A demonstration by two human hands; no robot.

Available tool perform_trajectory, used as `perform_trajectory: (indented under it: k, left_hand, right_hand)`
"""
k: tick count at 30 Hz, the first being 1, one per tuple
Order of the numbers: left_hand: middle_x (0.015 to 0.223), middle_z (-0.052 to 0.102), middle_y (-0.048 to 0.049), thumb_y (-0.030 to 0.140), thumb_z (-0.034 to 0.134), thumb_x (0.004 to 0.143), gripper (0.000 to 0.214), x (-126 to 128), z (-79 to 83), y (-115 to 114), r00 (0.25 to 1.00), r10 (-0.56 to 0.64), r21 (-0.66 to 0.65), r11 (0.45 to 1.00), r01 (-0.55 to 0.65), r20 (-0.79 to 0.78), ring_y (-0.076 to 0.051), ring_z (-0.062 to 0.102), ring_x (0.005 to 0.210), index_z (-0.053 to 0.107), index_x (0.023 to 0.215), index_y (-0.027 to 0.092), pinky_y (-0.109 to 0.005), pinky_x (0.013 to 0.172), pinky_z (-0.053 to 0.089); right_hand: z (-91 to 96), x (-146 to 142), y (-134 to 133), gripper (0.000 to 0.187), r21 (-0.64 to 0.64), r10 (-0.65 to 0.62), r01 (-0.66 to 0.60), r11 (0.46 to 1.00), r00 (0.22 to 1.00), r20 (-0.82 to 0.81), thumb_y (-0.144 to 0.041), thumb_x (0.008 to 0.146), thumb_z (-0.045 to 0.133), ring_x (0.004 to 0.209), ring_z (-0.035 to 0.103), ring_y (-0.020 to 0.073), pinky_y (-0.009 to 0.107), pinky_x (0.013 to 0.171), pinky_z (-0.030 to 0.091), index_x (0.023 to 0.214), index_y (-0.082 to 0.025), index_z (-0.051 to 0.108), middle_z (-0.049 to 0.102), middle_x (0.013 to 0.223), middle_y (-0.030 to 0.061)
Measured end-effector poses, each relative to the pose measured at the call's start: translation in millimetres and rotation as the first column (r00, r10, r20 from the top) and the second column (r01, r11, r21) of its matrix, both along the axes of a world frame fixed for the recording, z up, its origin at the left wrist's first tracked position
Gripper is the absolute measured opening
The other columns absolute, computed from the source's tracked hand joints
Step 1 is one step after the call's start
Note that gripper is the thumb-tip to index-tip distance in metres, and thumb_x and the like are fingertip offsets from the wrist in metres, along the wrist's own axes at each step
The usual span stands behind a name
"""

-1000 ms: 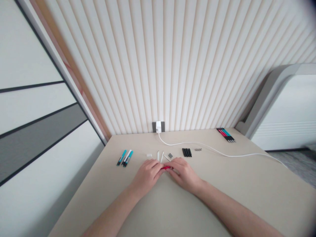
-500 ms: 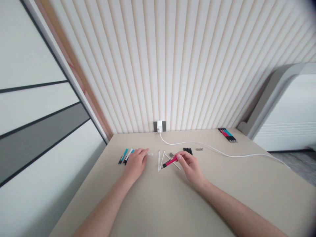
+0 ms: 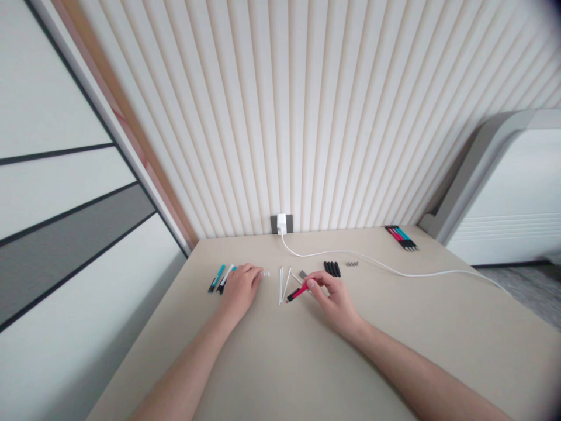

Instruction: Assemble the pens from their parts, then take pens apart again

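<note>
A pink pen barrel [image 3: 302, 288] with a black end is pinched between the thumb and fingers of my right hand [image 3: 331, 298]. It is tilted, its black end pointing down and left over the thin white refills [image 3: 281, 286]. My left hand [image 3: 240, 286] rests on the table with its fingers lying out, beside a few small springs [image 3: 265, 273]. Under and left of it lie a blue pen barrel [image 3: 216, 279] and a white barrel [image 3: 225, 277], partly covered by the hand.
Several black rubber grips [image 3: 332, 269] and small metal tips [image 3: 352, 264] lie to the right. A small grey piece [image 3: 302, 273] is behind the barrel. Pink and blue pens [image 3: 401, 238] lie at the back right. A white cable [image 3: 372, 259] runs from a wall charger [image 3: 281, 224].
The pink barrel has tilted slightly more downward, and my right hand has shifted a little left. My left hand stays in place. The camera view has shifted slightly.
</note>
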State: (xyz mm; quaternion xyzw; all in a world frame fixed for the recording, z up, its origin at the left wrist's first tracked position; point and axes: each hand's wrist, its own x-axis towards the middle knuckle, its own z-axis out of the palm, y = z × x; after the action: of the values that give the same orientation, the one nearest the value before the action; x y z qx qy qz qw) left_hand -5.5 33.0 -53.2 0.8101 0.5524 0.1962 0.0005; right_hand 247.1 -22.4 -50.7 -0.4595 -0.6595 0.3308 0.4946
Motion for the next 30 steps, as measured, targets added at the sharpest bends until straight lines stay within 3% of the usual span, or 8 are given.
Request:
perform_trajectory:
  k: [10, 16, 19, 24, 27, 30]
  left_hand:
    - [0.090, 0.068, -0.0050, 0.022, 0.051, 0.092, 0.016, -1, 0.5, 0, 1.000, 0.017, -0.011, 1.000, -0.017, 0.015, -0.023, 0.062, 0.088, 0.067, 0.087, 0.019, -0.034, 0.078, 0.043]
    - [0.086, 0.065, -0.0051, 0.023, 0.046, 0.093, 0.015, 5, 14.9, -10, 0.982, 0.024, 0.179, 0.982, -0.059, 0.188, -0.020, 0.061, 0.080, 0.060, 0.088, 0.017, -0.033, 0.075, 0.045]
    - [0.082, 0.065, -0.0027, 0.025, 0.047, 0.094, 0.014, 16, 21.1, -24, 0.961, -0.078, 0.274, 0.962, 0.003, 0.265, -0.018, 0.061, 0.077, 0.059, 0.096, 0.019, -0.032, 0.077, 0.046]
    - [0.087, 0.067, -0.0031, 0.016, 0.047, 0.094, 0.012, 39, 22.5, -47, 0.911, -0.365, 0.320, 0.901, 0.294, 0.191, -0.016, 0.062, 0.080, 0.056, 0.101, 0.020, -0.031, 0.079, 0.047]
    - [0.088, 0.066, -0.0044, 0.014, 0.046, 0.094, 0.013, 47, 21.2, -53, 0.887, -0.440, 0.286, 0.876, 0.389, 0.142, -0.017, 0.062, 0.084, 0.055, 0.100, 0.019, -0.032, 0.079, 0.047]
    - [0.091, 0.066, -0.0050, 0.014, 0.046, 0.095, 0.014, 48, 20.1, -53, 0.885, -0.452, 0.266, 0.872, 0.411, 0.115, -0.018, 0.061, 0.088, 0.056, 0.102, 0.020, -0.033, 0.081, 0.048]
  right_hand:
    - [3.1, -1, -4, 0.023, -0.050, 0.047, -0.047, 0.998, 0.999, 0.006, -0.040, 0.089, 0.057, 0.076, 0.060, 0.0170, 0.028, 0.071, 0.045, 0.084, -0.020, 0.066, 0.069, 0.081, 0.0032]
    - [2.0, -1, -5, 0.028, -0.110, 0.038, -0.042, 0.993, 0.999, -0.039, -0.042, 0.095, 0.044, 0.055, 0.050, 0.0122, 0.022, 0.052, 0.039, 0.087, -0.019, 0.057, 0.057, 0.061, -0.0021]
    - [-1.0, -2, -4, 0.031, -0.142, 0.078, -0.083, 0.986, 0.996, -0.041, -0.044, 0.097, 0.039, 0.045, 0.043, 0.0100, 0.021, 0.046, 0.034, 0.093, -0.019, 0.056, 0.048, 0.052, -0.0063]
    - [-2.8, -2, -3, 0.028, -0.090, 0.164, -0.157, 0.983, 0.984, 0.070, -0.041, 0.095, 0.046, 0.051, 0.046, 0.0101, 0.021, 0.050, 0.035, 0.093, -0.019, 0.062, 0.052, 0.058, -0.0043]
    - [0.2, -3, -5, 0.024, -0.123, 0.211, -0.194, 0.973, 0.966, 0.150, -0.039, 0.093, 0.051, 0.049, 0.044, 0.0102, 0.022, 0.050, 0.033, 0.093, -0.019, 0.064, 0.050, 0.052, -0.0061]
    - [5.5, -4, -7, 0.022, -0.053, 0.178, -0.170, 0.984, 0.955, 0.235, -0.037, 0.091, 0.053, 0.057, 0.048, 0.0117, 0.023, 0.055, 0.036, 0.090, -0.019, 0.066, 0.057, 0.062, -0.0031]
